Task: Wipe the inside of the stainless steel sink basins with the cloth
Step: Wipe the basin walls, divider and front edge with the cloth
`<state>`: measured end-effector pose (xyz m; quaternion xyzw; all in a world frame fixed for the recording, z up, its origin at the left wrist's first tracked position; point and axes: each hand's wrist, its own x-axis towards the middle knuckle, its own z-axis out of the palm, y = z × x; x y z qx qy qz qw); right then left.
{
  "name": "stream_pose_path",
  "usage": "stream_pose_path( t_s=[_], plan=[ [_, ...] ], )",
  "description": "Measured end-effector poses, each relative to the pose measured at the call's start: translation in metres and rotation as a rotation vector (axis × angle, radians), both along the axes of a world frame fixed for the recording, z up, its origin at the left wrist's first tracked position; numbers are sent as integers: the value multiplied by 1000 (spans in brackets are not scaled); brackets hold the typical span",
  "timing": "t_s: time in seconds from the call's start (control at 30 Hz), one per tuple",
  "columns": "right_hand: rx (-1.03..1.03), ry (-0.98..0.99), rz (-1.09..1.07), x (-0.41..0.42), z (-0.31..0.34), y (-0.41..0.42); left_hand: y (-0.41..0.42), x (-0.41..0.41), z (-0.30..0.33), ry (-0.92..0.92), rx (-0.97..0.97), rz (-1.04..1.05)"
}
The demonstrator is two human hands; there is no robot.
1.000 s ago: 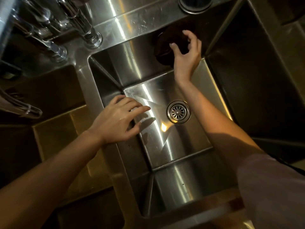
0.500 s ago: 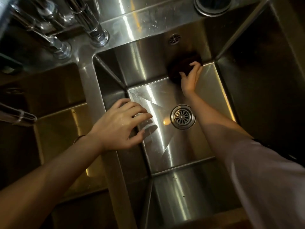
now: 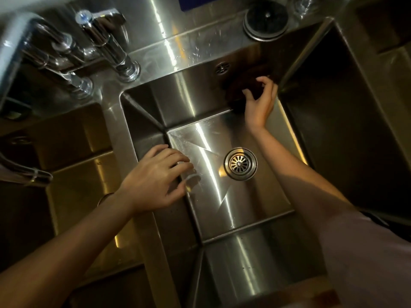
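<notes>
Right hand (image 3: 259, 103) moved up back wall, gripping one dark cloth (image 3: 239, 88); left hand (image 3: 155, 180) open on divider

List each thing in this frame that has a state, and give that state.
Cloth: dark, pressed against the basin's far wall under the right hand.
Right hand: fingers curled on the cloth.
Left hand: fingers relaxed, resting on the basin's left edge, holding nothing.
Drain: open, strainer in place, no plug.
Basin: no standing water, shiny floor.
Tap: no water seen running.
</notes>
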<state>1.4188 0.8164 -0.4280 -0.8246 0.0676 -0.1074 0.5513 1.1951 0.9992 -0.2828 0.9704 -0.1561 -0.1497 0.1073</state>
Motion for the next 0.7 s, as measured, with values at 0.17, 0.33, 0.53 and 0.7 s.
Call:
stream_pose_path(
  t_s=[0.17,0.33,0.53,0.7],
  plan=[
    [42,-159,2,7,35,-9,-1,-2,0,19,31,-6],
    [15,-90,73,16,16,-15,1,-2,-2,15,26,-18],
    [-120,186,89,18,-37,-17,1,-1,-4,-2,12,-22],
    [-169,339,105,21,-61,-18,3,-1,-6,-8,6,-23]
  ],
)
